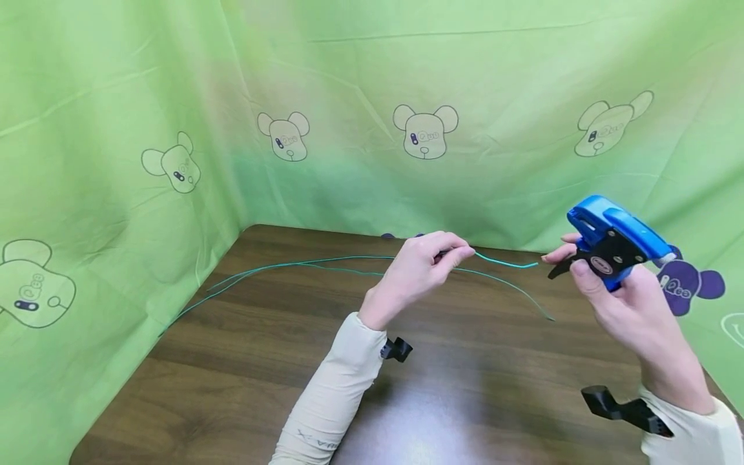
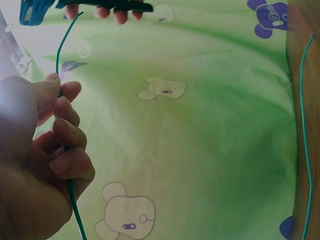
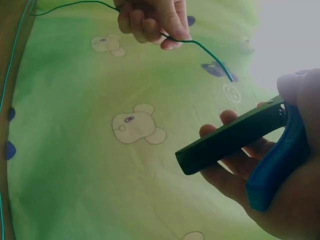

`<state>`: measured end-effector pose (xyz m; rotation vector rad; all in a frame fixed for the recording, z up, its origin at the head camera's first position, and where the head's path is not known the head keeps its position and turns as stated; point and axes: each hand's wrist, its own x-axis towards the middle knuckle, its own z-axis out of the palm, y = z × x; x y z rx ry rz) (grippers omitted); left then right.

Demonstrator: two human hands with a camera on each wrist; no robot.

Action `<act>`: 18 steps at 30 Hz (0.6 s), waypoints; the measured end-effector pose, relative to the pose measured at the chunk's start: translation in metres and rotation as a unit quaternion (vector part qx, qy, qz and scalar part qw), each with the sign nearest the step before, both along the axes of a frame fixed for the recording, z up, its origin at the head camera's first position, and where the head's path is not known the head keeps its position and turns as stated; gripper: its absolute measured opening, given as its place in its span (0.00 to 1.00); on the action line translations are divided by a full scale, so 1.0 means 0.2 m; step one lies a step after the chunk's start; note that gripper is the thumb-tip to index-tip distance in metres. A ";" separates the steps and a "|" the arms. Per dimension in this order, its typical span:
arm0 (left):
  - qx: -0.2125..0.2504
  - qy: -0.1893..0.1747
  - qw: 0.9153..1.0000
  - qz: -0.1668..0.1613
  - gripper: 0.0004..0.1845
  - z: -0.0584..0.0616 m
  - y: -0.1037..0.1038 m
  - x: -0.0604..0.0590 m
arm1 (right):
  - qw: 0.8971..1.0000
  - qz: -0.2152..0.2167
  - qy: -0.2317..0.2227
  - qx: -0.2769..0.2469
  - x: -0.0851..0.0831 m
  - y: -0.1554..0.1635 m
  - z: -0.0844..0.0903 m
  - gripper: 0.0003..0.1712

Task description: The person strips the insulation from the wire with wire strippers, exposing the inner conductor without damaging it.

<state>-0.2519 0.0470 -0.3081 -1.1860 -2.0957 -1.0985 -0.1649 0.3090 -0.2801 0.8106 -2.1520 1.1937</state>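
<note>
We see our left hand raised above the desk, forearm angled up from the lower middle, wrist bent so the fingers point right. Its grip is closed to a pinch: thumb and curled fingers hold the green wire near its free end, and a short length sticks out past the fingertips toward the other hand. The rest of the wire trails left across the desk to the far left edge, where it doubles back as a second strand running right and ending on the desk below the tool.

Our right hand is lifted at about the same height, palm turned inward, fingers wrapped round the blue and black hand tool. That grip is closed on the handles, with the black nose of the tool pointing left at the wire's tip; the tip is near the nose but apart from it.

We count 2 hands, 1 wire and 1 tool. A black camera mount shows at each wrist, 2 in all. A green cloth printed with bear heads hangs behind and beside the desk.
</note>
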 end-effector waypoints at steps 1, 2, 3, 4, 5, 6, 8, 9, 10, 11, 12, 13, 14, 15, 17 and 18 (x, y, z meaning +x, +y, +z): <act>0.002 -0.006 1.000 0.001 0.06 0.00 -0.01 0.00 | 1.000 -0.002 -0.003 0.000 0.00 0.00 0.00 0.12; 0.004 -0.012 1.000 0.001 0.06 0.01 -0.02 0.00 | 1.000 -0.007 -0.003 0.003 0.00 0.00 0.00 0.12; 0.007 -0.017 1.000 0.000 0.06 0.01 -0.03 0.00 | 1.000 -0.016 -0.002 0.010 0.00 -0.01 -0.01 0.11; 0.009 -0.022 1.000 0.001 0.06 0.02 -0.04 0.00 | 1.000 -0.018 -0.002 0.011 0.00 -0.01 -0.01 0.11; 0.013 -0.026 1.000 0.001 0.06 0.02 -0.05 0.01 | 1.000 -0.017 0.000 0.012 -0.01 -0.02 -0.01 0.11; 0.016 -0.030 0.999 0.002 0.06 0.03 -0.06 0.01 | 1.000 -0.014 -0.001 0.007 -0.01 -0.02 -0.01 0.11; 0.022 -0.036 0.999 0.003 0.06 0.04 -0.07 0.02 | 1.000 0.005 -0.009 -0.015 -0.01 -0.03 -0.02 0.11; 0.024 -0.038 0.999 0.003 0.06 0.04 -0.08 0.02 | 0.999 0.024 -0.017 -0.036 -0.02 -0.03 -0.02 0.11; 0.027 -0.040 0.999 0.002 0.06 0.05 -0.09 0.02 | 0.997 0.042 -0.027 -0.057 -0.02 -0.04 -0.02 0.11; 0.030 -0.040 0.999 0.002 0.06 0.05 -0.09 0.02 | 0.994 0.061 -0.038 -0.079 -0.02 -0.04 -0.03 0.11; 0.032 -0.041 0.999 0.002 0.06 0.06 -0.10 0.02 | 0.991 0.076 -0.050 -0.099 -0.02 -0.05 -0.03 0.12; 0.034 -0.041 0.999 0.002 0.06 0.06 -0.10 0.03 | 0.987 0.092 -0.060 -0.116 -0.02 -0.05 -0.03 0.12; 0.036 -0.042 0.998 0.002 0.07 0.06 -0.11 0.03 | 0.985 0.103 -0.066 -0.124 -0.02 -0.06 -0.03 0.12; 0.038 -0.043 0.998 0.003 0.07 0.07 -0.12 0.03 | 0.983 0.108 -0.070 -0.127 -0.02 -0.06 -0.03 0.12; 0.044 -0.045 0.998 0.005 0.07 0.07 -0.13 0.03 | 0.983 0.111 -0.075 -0.124 -0.02 -0.08 -0.02 0.11; 0.047 -0.047 0.998 0.006 0.06 0.07 -0.14 0.03 | 0.983 0.115 -0.077 -0.121 -0.02 -0.10 -0.02 0.11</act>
